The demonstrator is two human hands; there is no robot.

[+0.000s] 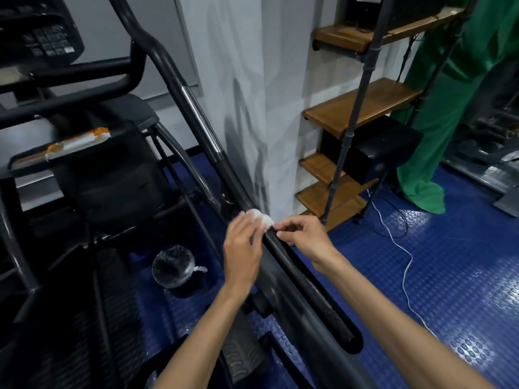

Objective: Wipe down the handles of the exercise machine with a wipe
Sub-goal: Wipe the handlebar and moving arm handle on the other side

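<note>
Both bare forearms come in from the bottom edge and meet at the long black padded handle [309, 284] of the dark grey exercise machine [112, 175]. This handle runs diagonally from the lower right up toward the middle, and its rounded end is low on the right side. The small white crumpled wipe [262, 217] lies on top of the handle at its upper end, close to the corner of the pale grey wall pillar [247, 94].

The left hand [244, 248] lies flat against the left side of the handle, with the fingers almost straight and the fingertips touching the wipe. The right hand [306, 237] is on the other side of the handle; its fingers are curled, and the thumb and first finger pinch the near edge of the wipe.

Higher on the same bar there is a shiny chrome sleeve [200, 119]. At the top left is the black console with a keypad [42, 37], but the writing on its keys is too small to read. A white and orange packet [78, 143] rests on the machine's tray, and its print is blurred. Below, a small bin with a clear plastic liner [174, 266] stands on the blue studded rubber floor [449, 262]. Wooden shelves on a dark metal frame [362, 108] stand on the right, beside a green cloth [455, 108], and a thin white cable [401, 248] lies on the floor.
</note>
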